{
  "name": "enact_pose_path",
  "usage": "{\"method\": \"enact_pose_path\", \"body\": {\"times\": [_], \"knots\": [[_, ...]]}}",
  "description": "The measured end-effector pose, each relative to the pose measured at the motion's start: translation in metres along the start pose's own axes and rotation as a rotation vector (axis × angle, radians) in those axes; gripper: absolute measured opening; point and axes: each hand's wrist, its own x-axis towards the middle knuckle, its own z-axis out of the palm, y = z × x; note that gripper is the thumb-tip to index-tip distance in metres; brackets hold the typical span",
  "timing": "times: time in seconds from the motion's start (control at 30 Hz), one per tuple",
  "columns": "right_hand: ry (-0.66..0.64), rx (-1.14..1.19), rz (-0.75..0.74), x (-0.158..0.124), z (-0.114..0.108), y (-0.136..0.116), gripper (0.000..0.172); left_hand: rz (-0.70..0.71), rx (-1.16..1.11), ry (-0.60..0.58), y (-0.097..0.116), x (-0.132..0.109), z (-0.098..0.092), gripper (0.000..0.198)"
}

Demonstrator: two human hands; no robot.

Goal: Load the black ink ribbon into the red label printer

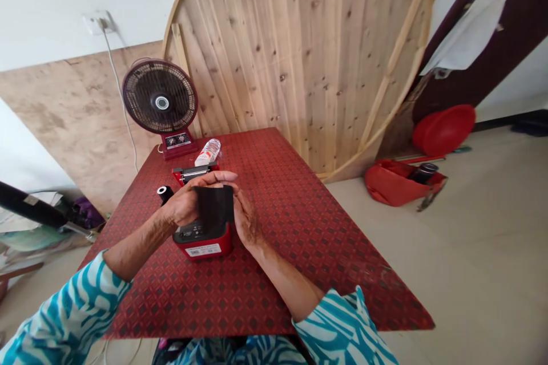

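A dark, flat, sheet-like piece (214, 205) is stretched between my two hands, and I cannot make out what kind of thing it is. My left hand (185, 201) grips its left side, with the fingers reaching across the top edge. At the opposite edge, my right hand (247, 219) has its fingers curled around the side. Below them sits a small red and black machine (204, 246) with a white label on its front. Its raised rear part (194, 173), with a roller, shows behind my hands; the middle is hidden. Beside my left wrist stands a black roll with a white core (164, 193).
The machine rests on a red patterned table (308, 245). A clear bottle (208, 152) lies behind it, near a dark red fan (160, 104). A round wooden board (299, 57) leans on the wall. On the floor at right are a red bag (387, 183) and red basin (447, 128).
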Motion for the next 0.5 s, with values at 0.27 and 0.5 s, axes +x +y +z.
{"method": "enact_pose_path", "body": {"times": [0.27, 0.5], "knots": [[-0.056, -0.003, -0.105, 0.004, -0.001, 0.014, 0.029, -0.055, 0.47, 0.032, 0.004, -0.017, -0.025, 0.04], [-0.061, -0.019, -0.119, 0.006, -0.002, 0.015, 0.025, -0.035, 1.035, 0.184, -0.003, -0.036, -0.04, 0.04]]}}
